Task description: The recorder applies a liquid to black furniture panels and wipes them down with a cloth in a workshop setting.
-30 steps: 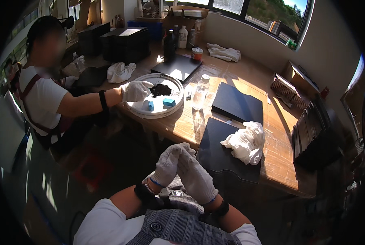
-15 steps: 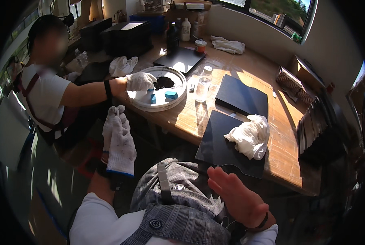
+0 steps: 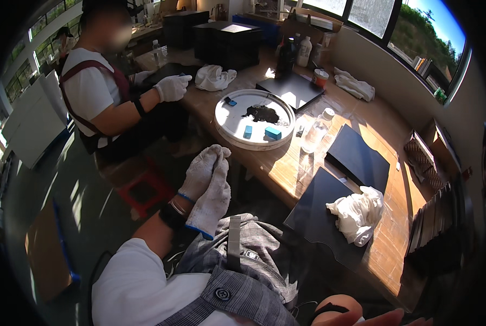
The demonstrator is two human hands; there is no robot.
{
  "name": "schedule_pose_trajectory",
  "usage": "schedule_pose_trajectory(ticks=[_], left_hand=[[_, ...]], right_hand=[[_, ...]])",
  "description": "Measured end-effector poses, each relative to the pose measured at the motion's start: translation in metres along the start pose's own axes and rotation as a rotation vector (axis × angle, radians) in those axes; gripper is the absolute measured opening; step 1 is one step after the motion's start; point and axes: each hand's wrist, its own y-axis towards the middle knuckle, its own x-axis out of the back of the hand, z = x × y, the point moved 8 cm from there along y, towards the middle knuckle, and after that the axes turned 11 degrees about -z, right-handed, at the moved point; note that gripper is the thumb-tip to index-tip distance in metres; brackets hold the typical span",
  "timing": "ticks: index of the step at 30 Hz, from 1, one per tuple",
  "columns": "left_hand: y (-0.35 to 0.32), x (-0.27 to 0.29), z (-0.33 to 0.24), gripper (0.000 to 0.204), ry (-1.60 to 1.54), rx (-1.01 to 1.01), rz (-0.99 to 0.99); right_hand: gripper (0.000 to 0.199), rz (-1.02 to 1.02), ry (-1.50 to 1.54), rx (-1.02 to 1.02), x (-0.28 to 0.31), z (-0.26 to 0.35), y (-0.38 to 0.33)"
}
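My left hand point(image 3: 198, 173) wears a white knit glove and is closed on a second white glove point(image 3: 211, 202) with a blue cuff, which hangs from my fingers over my lap. At the lower edge, my bare right hand point(image 3: 388, 319) is mostly cut off. Its visible fingers are stretched out and hold nothing that I can see. On the table beyond my hands is a round white tray point(image 3: 229, 138) with a black smear point(image 3: 263, 113) and small blue blocks point(image 3: 273, 133). Nearest on the right, a crumpled white cloth point(image 3: 358, 214) lies on a dark board point(image 3: 316, 209).
A clear bottle point(image 3: 316, 132) stands beside the tray, near another dark board point(image 3: 358, 157). A co-worker point(image 3: 93, 89) with white gloves sits at the left. Stacked black panels point(image 3: 228, 46) occupy the far table. A red stool point(image 3: 145, 193) is on the floor.
My view has swung left. My left hand, still gripping the loose glove, has come nearer my lap's middle. My right hand has dropped to the lower edge. The co-worker's hand has left the tray.
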Motion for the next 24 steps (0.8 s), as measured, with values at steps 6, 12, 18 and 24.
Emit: schedule_pose_trajectory(ticks=[6, 12, 18, 24], left_hand=[[0.003, 0.004, -0.008, 0.030, 0.095, -0.133, -0.068], [-0.010, -0.007, -0.017, 0.024, 0.170, -0.111, 0.043], [-0.021, -0.025, -0.017, 0.027, 0.646, -0.256, 0.279], [-0.057, -0.052, -0.001, 0.035, 1.326, -0.587, 0.736]], right_hand=[[0.066, 0.770, -0.683, -0.216, 0.050, -0.092, 0.037], [0.050, 0.855, -1.166, -0.930, 0.222, -0.172, -0.015], [0.041, 0.633, -1.296, -0.935, 0.286, -0.197, -0.045], [0.048, 1.008, -1.296, -0.585, 0.239, -0.236, -0.026]])
